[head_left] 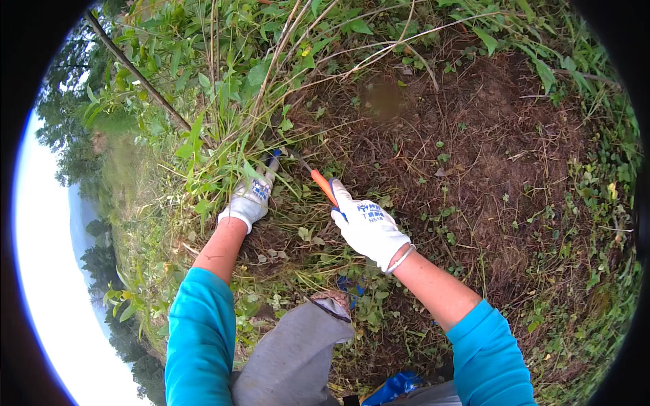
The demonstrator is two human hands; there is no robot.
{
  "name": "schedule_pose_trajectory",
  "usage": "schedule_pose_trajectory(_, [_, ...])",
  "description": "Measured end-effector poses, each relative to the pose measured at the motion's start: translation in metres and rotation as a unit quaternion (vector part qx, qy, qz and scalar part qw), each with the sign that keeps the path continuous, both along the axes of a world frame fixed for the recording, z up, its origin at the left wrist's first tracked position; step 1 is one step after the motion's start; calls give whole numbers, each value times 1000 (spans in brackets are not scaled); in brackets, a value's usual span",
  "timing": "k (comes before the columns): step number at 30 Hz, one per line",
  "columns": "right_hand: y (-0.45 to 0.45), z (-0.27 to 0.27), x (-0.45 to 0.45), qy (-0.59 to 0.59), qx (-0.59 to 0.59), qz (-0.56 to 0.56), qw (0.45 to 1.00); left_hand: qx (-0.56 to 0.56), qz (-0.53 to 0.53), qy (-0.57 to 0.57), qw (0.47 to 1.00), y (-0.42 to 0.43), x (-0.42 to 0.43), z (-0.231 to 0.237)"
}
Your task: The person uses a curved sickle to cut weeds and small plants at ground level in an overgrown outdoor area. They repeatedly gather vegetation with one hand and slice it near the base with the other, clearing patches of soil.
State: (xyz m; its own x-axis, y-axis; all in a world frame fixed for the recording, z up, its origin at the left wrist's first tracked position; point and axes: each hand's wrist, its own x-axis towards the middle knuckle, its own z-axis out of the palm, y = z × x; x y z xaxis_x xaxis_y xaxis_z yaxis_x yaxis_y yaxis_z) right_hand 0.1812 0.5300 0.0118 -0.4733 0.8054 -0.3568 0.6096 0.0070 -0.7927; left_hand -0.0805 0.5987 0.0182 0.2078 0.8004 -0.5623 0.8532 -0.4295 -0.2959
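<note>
My left hand (252, 195), in a white glove with blue fingertips and printed markings, is closed around green weed stems (247, 152) low in the clump. Leaves cover part of its fingers. In my right hand (366, 223), gloved the same way, is an orange-handled hand tool (323, 186). Its thin metal part points up and left toward the base of the stems, close to my left fingertips. The far end of the metal is lost among the grass, so the blade's shape cannot be made out.
Bare brown soil (497, 137) with dry stalks and small seedlings spreads to the right. Long dry stems (376, 53) arch overhead, and a dark woody stick (137, 76) slants across the upper left. My grey trouser leg (294, 350) and a blue shoe cover (393, 388) are below.
</note>
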Motion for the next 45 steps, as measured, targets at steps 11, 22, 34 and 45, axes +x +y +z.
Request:
schedule_pose_trajectory(11, [-54,38,67,-21,-69,-24,997,57,-18,54,997,18,-75,-149])
schedule_pose_trajectory(22, [-20,13,42,-126,-107,52,985,26,-59,25,998,-36,-31,-46])
schedule_pose_trajectory(34, [-3,12,50,40,16,-43,998,-21,-100,98,990,-73,-33,-17])
schedule_pose_trajectory(45, [-47,-8,89,-53,-197,89,975,-56,273,-24,960,-85,-49,9])
